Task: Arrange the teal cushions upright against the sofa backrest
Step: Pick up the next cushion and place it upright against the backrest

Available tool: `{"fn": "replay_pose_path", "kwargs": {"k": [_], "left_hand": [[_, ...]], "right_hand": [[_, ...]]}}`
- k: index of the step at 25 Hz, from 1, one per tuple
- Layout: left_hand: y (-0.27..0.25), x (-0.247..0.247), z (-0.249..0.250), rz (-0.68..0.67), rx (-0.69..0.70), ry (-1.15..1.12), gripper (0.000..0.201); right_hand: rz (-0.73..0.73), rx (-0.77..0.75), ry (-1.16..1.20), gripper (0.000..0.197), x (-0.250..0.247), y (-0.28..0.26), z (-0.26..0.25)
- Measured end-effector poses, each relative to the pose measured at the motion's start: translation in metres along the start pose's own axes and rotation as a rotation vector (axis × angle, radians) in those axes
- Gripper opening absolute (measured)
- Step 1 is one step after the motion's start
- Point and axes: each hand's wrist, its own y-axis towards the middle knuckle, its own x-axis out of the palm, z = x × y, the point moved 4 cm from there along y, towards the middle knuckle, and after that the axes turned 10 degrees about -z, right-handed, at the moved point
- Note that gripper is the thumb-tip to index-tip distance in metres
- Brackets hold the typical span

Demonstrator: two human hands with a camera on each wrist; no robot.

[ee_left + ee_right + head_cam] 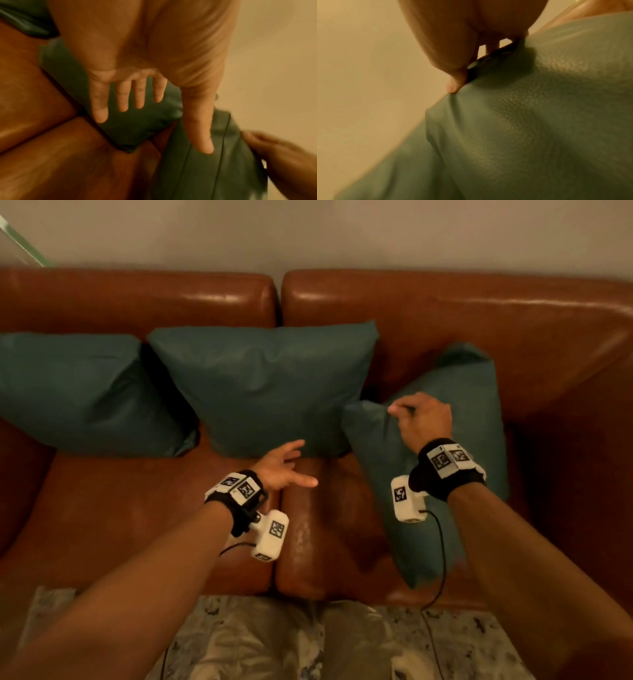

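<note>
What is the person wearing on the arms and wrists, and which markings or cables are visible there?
Both forearms are bare, no sleeves. The left wrist and the right wrist each carry a black strap with white blocks printed with black-and-white square tags. A white boxy camera unit hangs under the left wrist, another beside the right; a thin black cable trails from the right unit.

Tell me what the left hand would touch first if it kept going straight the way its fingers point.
Probably the middle teal cushion: the left hand, open with fingers spread, points at that cushion's lower edge above the sofa seat. Its thumb angles toward the cushion held by the right hand. Depth is uncertain.
</note>
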Motion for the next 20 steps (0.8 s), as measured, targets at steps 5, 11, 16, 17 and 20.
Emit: {"fn": "replay_pose_path", "kwargs": {"k": [5, 11, 16, 17, 20], "left_hand": [[-0.009, 0.055, -0.021, -0.126, 0.021, 0.300, 0.128], [-0.022, 0.071, -0.029, 0.137, 0.155, 0.366, 0.149], [-0.043, 0.047, 0.014, 0.375, 0.187, 0.581, 0.065], [-0.050, 0.047, 0.030, 0.423, 0.224, 0.611, 0.054], [-0.069, 0.045, 0.087, 0.540, 0.361, 0.700, 0.049]], "right_hand": [[0.235, -0.012, 0.351, 0.016, -0.089, -0.029, -0.002], [0.364, 0.014, 0.711, 0.008, -0.123, -0.080, 0.013], [0.367, 0.136, 0.901, 0.019, -0.128, -0.082, 0.034], [0.372, 0.165, 0.930, 0.015, -0.136, -0.079, 0.040], [0.355, 0.265, 1.041, 0.013, -0.154, -0.063, 0.078]]}}
